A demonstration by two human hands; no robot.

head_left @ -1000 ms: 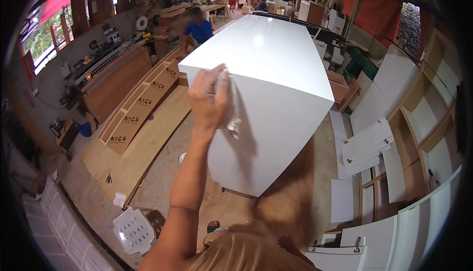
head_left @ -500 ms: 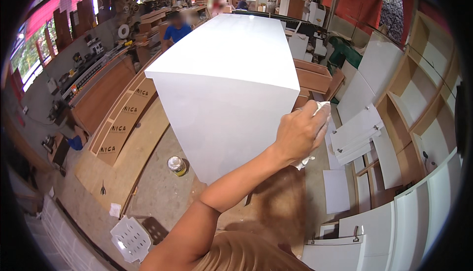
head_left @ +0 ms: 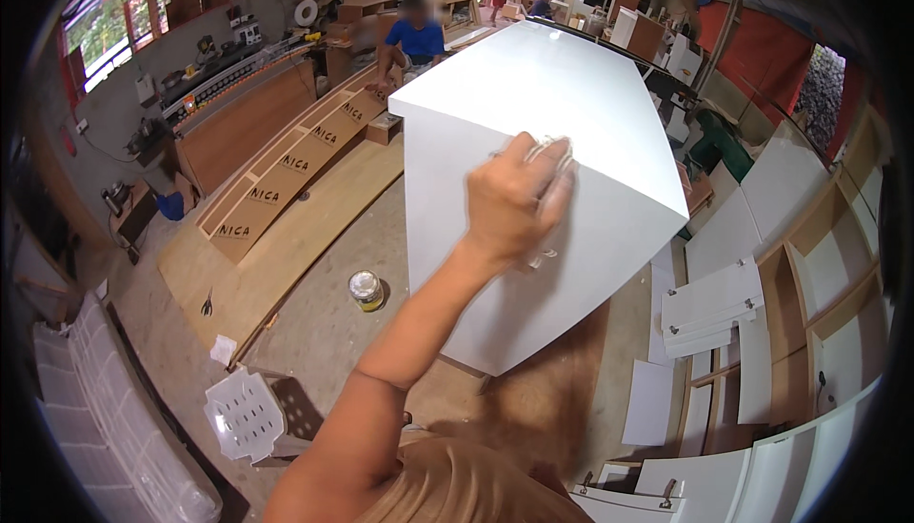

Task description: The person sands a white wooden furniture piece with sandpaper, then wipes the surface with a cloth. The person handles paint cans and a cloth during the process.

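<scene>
My left hand (head_left: 514,199) reaches forward, its fingers closed round a crumpled white cloth (head_left: 560,149). A bit of the cloth also pokes out below the palm. The hand is at the upper edge of a large white cabinet-like box (head_left: 476,266), over the near face just below the glossy top. Whether the cloth presses on the surface is hard to tell, as the hand covers that spot. My right hand is out of sight.
An open can (head_left: 366,289) stands on the floor left of the box. Nearby are a white plastic stool (head_left: 246,415), a plywood sheet (head_left: 190,280) and pliers (head_left: 207,304). A person in blue (head_left: 416,39) sits beyond. White panels (head_left: 709,295) and open shelving (head_left: 838,256) line the right.
My left hand, with the cloth, has moved left along the box from its right edge to the middle of its upper edge. The view has turned left, showing more of the person in blue.
</scene>
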